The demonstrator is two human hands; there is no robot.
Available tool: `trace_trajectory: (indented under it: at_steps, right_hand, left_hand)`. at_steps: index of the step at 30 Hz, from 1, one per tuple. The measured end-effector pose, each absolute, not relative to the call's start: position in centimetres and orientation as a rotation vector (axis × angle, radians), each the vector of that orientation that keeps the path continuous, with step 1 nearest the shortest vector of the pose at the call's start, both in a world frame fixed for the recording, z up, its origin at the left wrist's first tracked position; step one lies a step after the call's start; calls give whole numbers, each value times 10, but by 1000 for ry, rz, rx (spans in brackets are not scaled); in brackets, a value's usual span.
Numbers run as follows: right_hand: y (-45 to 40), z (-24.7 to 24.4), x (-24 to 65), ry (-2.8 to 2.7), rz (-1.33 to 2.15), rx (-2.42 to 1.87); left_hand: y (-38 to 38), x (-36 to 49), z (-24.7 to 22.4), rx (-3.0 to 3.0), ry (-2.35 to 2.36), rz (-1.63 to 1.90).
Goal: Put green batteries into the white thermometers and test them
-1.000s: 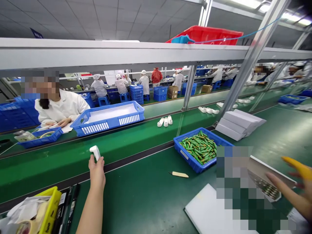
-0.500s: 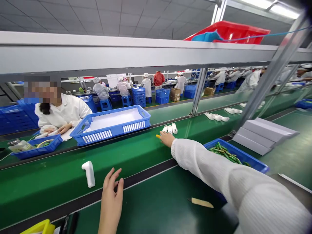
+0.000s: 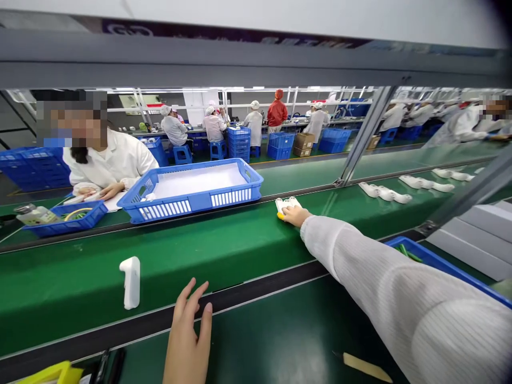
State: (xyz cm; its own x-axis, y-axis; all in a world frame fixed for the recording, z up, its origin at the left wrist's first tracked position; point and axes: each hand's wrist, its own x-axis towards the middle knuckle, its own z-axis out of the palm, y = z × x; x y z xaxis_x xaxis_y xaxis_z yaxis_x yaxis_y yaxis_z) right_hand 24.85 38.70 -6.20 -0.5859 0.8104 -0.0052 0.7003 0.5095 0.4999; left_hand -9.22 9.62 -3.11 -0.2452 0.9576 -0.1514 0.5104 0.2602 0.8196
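My left hand [image 3: 190,333] is raised above the near edge of the green belt [image 3: 224,245], fingers apart and nothing in it. My right hand [image 3: 295,215] reaches out to the far part of the belt, touching a small group of white housings [image 3: 288,204]. Something yellow [image 3: 280,216] shows at its fingertips; the fingers are bent and what they grip is too small to make out. A single white housing [image 3: 131,282] lies on the belt to the left of my left hand.
A blue basket [image 3: 200,201] with a white sheet stands beyond the belt, near a seated person [image 3: 110,154]. More white housings [image 3: 384,192] lie further right. A pointed tool [image 3: 366,367] rests on the near table; a blue bin [image 3: 448,266] is partly behind my right sleeve.
The view has shifted. My right hand has come closer against the white housings, its yellow item now beside them. My left hand stays open, and the lone housing sits further left in view.
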Motion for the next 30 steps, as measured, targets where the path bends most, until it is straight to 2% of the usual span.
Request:
trace_trajectory:
  at_steps: [7, 21, 25, 30]
  right_hand:
    - [394, -68, 263, 2555, 778, 1177]
    - [399, -59, 234, 2550, 695, 1060]
    - [364, -38, 212, 2595, 626, 905]
    - [263, -8, 191, 2727, 555, 624]
  left_hand:
    - [99, -94, -33, 1334, 1868, 847]
    - [98, -88, -37, 1408, 1866, 790]
    - [97, -85, -35, 1465, 1856, 743]
    - [93, -72, -35, 1649, 1776, 740]
